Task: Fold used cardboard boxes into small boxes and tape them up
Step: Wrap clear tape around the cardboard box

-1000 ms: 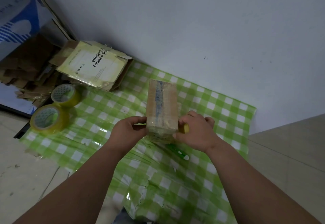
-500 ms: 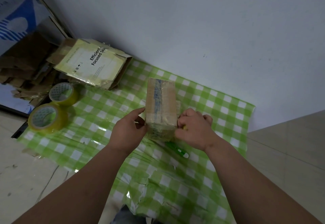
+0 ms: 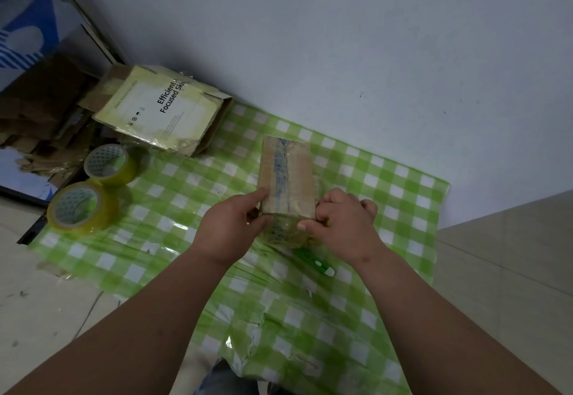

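Observation:
A small brown cardboard box [image 3: 286, 174], wrapped in clear tape with a blue strip along its top, lies on the green checked cloth [image 3: 186, 208]. My left hand [image 3: 229, 227] holds its near left corner, index finger along the top left edge and thumb on the near end. My right hand [image 3: 344, 224] has curled fingers at the near right corner, and its thumb presses the taped near edge. The box's near end is partly hidden by both hands.
Two rolls of yellowish tape [image 3: 108, 165] [image 3: 80, 208] sit at the cloth's left edge. A flattened pale yellow printed box [image 3: 161, 109] and a cardboard pile [image 3: 37, 109] lie behind them. A green pen-like tool [image 3: 313, 261] lies just before the box. A wall stands close behind.
My left index finger has stretched up along the box's left edge. A yellow bit seen by my right hand a second ago no longer shows. The box has stayed put.

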Tool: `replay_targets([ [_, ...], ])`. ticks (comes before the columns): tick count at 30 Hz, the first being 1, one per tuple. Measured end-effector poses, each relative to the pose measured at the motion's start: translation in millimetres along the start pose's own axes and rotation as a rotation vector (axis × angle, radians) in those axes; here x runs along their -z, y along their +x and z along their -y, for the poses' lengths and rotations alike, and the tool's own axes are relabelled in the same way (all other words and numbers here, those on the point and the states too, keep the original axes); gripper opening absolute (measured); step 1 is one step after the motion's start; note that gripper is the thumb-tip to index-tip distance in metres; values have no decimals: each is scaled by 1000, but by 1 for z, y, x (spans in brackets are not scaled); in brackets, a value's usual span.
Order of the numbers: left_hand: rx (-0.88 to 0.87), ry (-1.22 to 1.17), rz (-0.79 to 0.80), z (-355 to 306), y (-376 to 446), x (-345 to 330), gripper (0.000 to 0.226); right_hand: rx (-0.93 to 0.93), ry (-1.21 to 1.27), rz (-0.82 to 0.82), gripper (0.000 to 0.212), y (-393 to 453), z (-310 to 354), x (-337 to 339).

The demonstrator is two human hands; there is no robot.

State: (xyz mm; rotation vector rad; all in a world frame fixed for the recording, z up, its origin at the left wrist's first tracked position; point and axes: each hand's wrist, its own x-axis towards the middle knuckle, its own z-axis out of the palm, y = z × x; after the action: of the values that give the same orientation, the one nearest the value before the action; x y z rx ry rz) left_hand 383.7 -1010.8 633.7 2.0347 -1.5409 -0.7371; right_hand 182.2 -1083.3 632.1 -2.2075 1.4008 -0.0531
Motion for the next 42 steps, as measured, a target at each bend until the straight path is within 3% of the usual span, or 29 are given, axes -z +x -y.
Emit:
replay_targets([
  [10,-152,116,35,12,-2,-2,49,18,-53,55,28,-8,-1,-6],
  [19,-62,226,144,5,-10,-13,44,-63,-172,4,62,-19,14,-23],
  [28,-41,200,152,16,-20,-16,44,20,-156,-65,36,-28,12,-38],
  [34,-76,170,67,16,-16,-8,48,30,-101,-115,25,-32,16,-34],
  [40,-88,113,-126,9,3,15,54,4,84,-196,10,-23,43,-19],
  [42,-34,72,-143,5,12,23,54,-24,171,-167,17,-21,54,-18],
])
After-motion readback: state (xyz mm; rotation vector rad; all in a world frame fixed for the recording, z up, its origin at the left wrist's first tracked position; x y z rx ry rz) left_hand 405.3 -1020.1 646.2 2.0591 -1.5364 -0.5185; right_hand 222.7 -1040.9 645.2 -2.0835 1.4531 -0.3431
